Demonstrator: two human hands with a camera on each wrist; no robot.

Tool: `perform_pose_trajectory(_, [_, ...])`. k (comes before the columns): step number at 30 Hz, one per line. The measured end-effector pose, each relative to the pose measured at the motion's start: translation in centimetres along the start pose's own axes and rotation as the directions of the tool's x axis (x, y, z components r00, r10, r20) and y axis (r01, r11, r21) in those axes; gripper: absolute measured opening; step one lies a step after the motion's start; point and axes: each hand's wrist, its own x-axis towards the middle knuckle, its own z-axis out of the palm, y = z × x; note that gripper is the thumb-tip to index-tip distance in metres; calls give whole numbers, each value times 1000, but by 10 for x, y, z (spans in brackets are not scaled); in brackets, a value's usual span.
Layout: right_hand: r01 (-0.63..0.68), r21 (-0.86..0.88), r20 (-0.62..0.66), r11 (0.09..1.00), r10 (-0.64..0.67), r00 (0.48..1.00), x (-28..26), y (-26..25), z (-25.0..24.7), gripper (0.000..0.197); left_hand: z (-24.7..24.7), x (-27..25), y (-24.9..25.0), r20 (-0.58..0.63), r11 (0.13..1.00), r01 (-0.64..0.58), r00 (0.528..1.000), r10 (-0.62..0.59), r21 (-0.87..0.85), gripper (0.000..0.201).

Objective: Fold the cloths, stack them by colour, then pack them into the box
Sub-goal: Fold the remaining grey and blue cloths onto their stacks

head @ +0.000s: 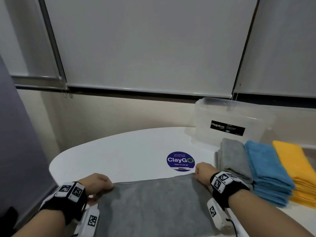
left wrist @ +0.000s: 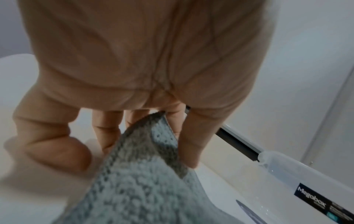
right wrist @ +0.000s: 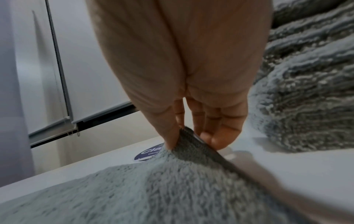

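Note:
A grey cloth (head: 153, 200) lies spread on the white table (head: 119, 151) in front of me. My left hand (head: 99, 183) pinches its far left corner (left wrist: 161, 128) between thumb and fingers. My right hand (head: 203, 173) pinches the far right corner (right wrist: 185, 136) the same way. To the right stand three stacks of folded cloths: grey (head: 234, 156), blue (head: 268, 171) and yellow (head: 297, 168). The grey stack (right wrist: 306, 91) is close beside my right hand. A clear plastic box (head: 229, 122) with a black label stands behind the stacks.
A round blue ClayGo sticker (head: 180, 161) is on the table just beyond the cloth. Roller blinds (head: 145, 48) and a wall rise behind the table. The table's curved edge (head: 56, 161) runs at the left.

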Motion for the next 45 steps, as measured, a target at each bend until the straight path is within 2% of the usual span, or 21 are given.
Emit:
perform_pose_trajectory(2, [-3, 30, -11, 1000, 3, 1000, 3, 3, 6, 29, 4, 5, 1, -2, 998, -34, 999, 34, 50, 22])
perform_pose_trajectory(4, [1, 98, -62, 995, 5, 998, 2, 5, 8, 31, 4, 8, -1, -26, 996, -55, 998, 57, 75, 24])
perform_pose_trajectory(7, [102, 286, -240, 953, -32, 970, -7, 13, 2, 29, -4, 10, -3, -66, 992, -97, 994, 92, -78, 22])
perform_pose_trajectory(9, [207, 428, -359, 880, -45, 932, -20, 23, -9, 28, -11, 6, 1, -135, 962, -197, 976, 173, -189, 22])
perform_pose_trajectory(14, [358, 672, -476, 648, 7, 880, -72, 61, -54, 16, -19, -21, 47, -277, 790, -518, 852, 443, -327, 30])
perform_pose_trajectory(17, [394, 696, -519, 600, 41, 854, -109, 83, -74, 9, -14, -34, 81, -323, 706, -629, 776, 542, -325, 29])
perform_pose_trajectory(19, [393, 697, -547, 600, 89, 833, -129, 100, -81, 9, -4, -39, 101, -314, 656, -669, 744, 590, -351, 25])
perform_pose_trajectory(23, [364, 713, -574, 599, 201, 794, -163, 136, -85, 17, 24, -51, 134, -249, 578, -690, 710, 659, -436, 17])
perform_pose_trajectory(27, [338, 730, -575, 594, 267, 773, -204, 164, -84, 22, 53, -60, 155, -184, 539, -674, 694, 696, -505, 19])
perform_pose_trajectory(31, [324, 724, -591, 608, 305, 747, -247, 179, -84, 21, 76, -68, 167, -108, 518, -672, 659, 745, -529, 21])
perform_pose_trajectory(33, [334, 734, -597, 591, 327, 732, -267, 184, -85, 14, 84, -74, 171, -67, 506, -679, 630, 774, -532, 23])
perform_pose_trajectory(35, [325, 736, -596, 594, 341, 727, -285, 191, -84, 15, 88, -81, 174, 8, 501, -676, 592, 806, -541, 13])
perform_pose_trajectory(38, [296, 730, -577, 617, 323, 750, -306, 201, -82, 8, 85, -86, 172, 113, 529, -708, 546, 830, -467, 51])
perform_pose_trajectory(40, [280, 726, -554, 628, 294, 779, -313, 205, -81, 8, 83, -88, 169, 194, 560, -702, 534, 823, -441, 54])
perform_pose_trajectory(42, [253, 747, -509, 615, 284, 812, -313, 211, -79, 3, 83, -88, 169, 273, 615, -636, 557, 784, -467, 55])
perform_pose_trajectory(44, [210, 776, -454, 594, 296, 840, -304, 218, -75, 9, 87, -81, 171, 335, 685, -538, 610, 718, -491, 50])
perform_pose_trajectory(45, [172, 790, -418, 588, 311, 853, -296, 221, -72, 11, 92, -74, 173, 363, 726, -487, 643, 674, -485, 41])
